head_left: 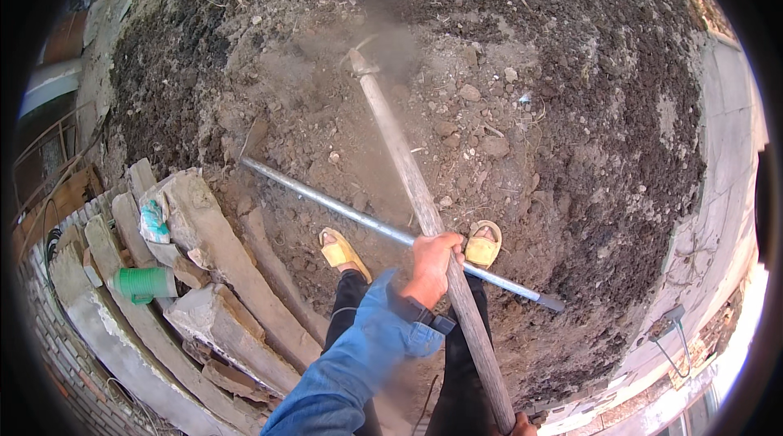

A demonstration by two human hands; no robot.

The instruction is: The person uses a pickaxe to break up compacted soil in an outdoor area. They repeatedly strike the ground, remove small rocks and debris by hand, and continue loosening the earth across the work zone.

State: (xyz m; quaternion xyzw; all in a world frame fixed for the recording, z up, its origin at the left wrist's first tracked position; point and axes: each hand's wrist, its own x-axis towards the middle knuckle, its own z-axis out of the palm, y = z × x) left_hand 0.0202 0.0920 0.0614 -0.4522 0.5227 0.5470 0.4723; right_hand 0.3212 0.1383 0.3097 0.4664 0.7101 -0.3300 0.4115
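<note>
My left hand (433, 261), below a blue sleeve and a dark wrist strap, is wrapped around the middle of a long wooden handle (400, 151). At the handle's lower end, my right hand (524, 425) grips it; only part of that hand shows at the bottom rim. The handle slants away from me to loose soil (293, 105), where a tool head at its far end is blurred and its kind cannot be told. A metal pipe (330, 206) with a dark right end crosses the ground beneath the handle, close to my feet in yellow sandals (483, 244).
To the left are piled long concrete or stone slabs (208, 216), with a green container (144, 284) and a crumpled white-and-teal wrapper (154, 222) on them. Clods and stones (494, 146) dot the soil. A concrete wall (725, 130) borders the right side.
</note>
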